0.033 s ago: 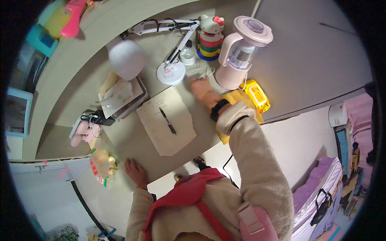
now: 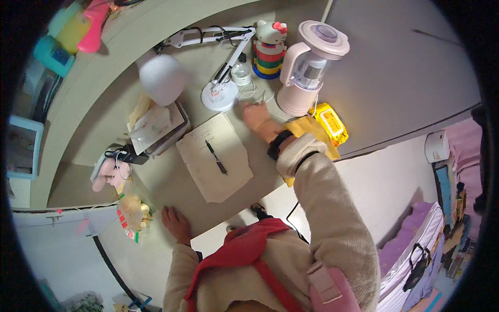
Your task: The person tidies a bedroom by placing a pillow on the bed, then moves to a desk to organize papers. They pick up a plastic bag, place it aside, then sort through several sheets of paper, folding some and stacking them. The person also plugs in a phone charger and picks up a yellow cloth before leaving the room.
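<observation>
My right hand (image 2: 255, 116) rests on the desk just beyond the paper, fingers curled together at a thin white cable (image 2: 248, 92). That cable loops beside the white lamp base (image 2: 220, 99) and a small clear-topped white device (image 2: 241, 74). Spread at the desk's near left edge, my left hand (image 2: 175, 223) lies flat and holds nothing. Between the hands is a torn-edged sheet of paper (image 2: 215, 156) with faint writing. A black pen (image 2: 216, 157) lies across it. My right forearm passes over a yellow cloth or bag (image 2: 306, 128), partly hiding it.
Right of my hand stands a pink blender (image 2: 301, 96), beside a yellow wipes pack (image 2: 331, 124). Behind are a striped cat-figure toy (image 2: 269, 49) and the lamp's arm. A tissue box (image 2: 166, 130) and a bag of food (image 2: 134, 213) are at left. A grey panel (image 2: 395, 78) borders the right.
My right hand has shifted very slightly left and stays closed near the cable. My left hand, the paper and the pen have not visibly moved.
</observation>
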The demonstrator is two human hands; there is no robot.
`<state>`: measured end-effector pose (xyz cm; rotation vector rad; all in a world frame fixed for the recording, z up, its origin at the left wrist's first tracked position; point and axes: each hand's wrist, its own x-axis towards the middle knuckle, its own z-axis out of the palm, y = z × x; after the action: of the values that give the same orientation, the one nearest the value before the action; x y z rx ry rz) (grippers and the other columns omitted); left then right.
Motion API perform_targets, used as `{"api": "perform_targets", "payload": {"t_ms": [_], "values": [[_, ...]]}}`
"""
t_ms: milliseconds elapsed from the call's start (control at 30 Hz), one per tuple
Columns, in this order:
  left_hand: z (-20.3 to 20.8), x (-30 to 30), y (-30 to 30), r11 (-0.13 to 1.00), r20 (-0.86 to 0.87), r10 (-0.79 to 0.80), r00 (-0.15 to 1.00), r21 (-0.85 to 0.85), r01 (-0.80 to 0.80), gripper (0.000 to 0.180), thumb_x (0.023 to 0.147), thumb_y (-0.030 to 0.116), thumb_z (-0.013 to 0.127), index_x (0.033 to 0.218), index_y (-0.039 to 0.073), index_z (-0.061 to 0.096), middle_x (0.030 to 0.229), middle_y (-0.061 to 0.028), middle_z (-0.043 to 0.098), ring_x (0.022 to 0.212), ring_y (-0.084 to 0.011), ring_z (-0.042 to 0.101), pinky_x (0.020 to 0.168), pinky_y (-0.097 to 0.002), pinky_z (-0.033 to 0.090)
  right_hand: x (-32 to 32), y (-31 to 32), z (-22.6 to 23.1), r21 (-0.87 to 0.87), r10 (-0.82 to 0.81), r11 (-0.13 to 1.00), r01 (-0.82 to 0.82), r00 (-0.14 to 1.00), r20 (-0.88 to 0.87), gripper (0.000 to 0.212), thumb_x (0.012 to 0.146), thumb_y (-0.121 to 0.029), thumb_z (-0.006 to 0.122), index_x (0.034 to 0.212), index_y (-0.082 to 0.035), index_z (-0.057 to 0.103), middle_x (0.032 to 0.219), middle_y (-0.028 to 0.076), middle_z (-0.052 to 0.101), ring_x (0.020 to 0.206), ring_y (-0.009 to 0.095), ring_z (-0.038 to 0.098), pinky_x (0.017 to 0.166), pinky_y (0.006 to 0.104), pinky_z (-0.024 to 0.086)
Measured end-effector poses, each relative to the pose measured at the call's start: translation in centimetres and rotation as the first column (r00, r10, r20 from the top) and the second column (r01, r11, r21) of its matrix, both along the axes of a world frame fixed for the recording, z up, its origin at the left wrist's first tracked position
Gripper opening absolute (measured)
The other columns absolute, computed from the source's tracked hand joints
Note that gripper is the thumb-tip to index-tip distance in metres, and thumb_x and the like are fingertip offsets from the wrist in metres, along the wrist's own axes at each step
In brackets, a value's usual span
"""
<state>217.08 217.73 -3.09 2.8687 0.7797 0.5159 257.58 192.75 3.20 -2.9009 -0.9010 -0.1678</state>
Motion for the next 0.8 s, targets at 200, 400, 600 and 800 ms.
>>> {"api": "perform_targets", "payload": {"t_ms": [200, 400, 600, 800], "values": [[-0.1, 0.5, 1.0, 0.999, 0.013, -0.047, 0.999, 0.012, 0.047, 0.036, 0.080, 0.016, 0.047, 0.114, 0.003, 0.047, 0.123, -0.0207, 0.043, 0.115, -0.0355, 0.039, 0.097, -0.0469, 0.028, -1.7, 3.9, 0.3, 0.578, -0.127, 0.766, 0.281, 0.948, -0.291, 0.016, 0.077, -0.010, 0.046, 0.087, 0.000, 0.052, 0.077, 0.021, 0.061, 0.067, 0.034, 0.061, 0.066, 0.0449, 0.047], [3.3, 10.0, -2.0, 0.806, 0.192, -0.524, 0.830, -0.204, 0.556, 0.036, 0.077, 0.008, 0.053, 0.113, 0.005, 0.049, 0.115, -0.0176, 0.050, 0.107, -0.0350, 0.046, 0.092, -0.0439, 0.035, -0.1, 5.4, 1.7, 0.695, 0.235, 0.124, 0.709, 0.659, -0.714, 0.013, 0.080, -0.008, 0.052, 0.090, 0.001, 0.052, 0.072, 0.015, 0.060, 0.057, 0.024, 0.059, 0.055, 0.0345, 0.049], [6.6, 22.2, -9.6, 0.204, 0.148, -0.493, 0.858, -0.938, 0.279, 0.042, 0.084, 0.012, 0.055, 0.123, 0.004, 0.042, 0.121, -0.0102, 0.048, 0.096, -0.0170, 0.051, 0.082, -0.0299, 0.042, -0.3, 4.3, 5.6, 0.466, 0.554, -0.106, 0.879, 0.441, -0.706, 0.019, 0.084, -0.011, 0.050, 0.099, 0.000, 0.050, 0.083, 0.009, 0.060, 0.070, 0.020, 0.059, 0.062, 0.0327, 0.050], [6.9, 31.2, -13.2, -0.102, 0.461, -0.262, 0.848, -0.887, 0.451, 0.067, 0.077, 0.009, 0.060, 0.134, 0.008, 0.025, 0.115, -0.0040, 0.047, 0.089, -0.0134, 0.052, 0.074, -0.0254, 0.044, -1.6, 3.1, 7.0, 0.257, 0.652, -0.173, 0.951, 0.306, -0.694, 0.013, 0.082, -0.009, 0.051, 0.091, 0.000, 0.053, 0.077, 0.010, 0.060, 0.064, 0.019, 0.060, 0.055, 0.0286, 0.050]]}}
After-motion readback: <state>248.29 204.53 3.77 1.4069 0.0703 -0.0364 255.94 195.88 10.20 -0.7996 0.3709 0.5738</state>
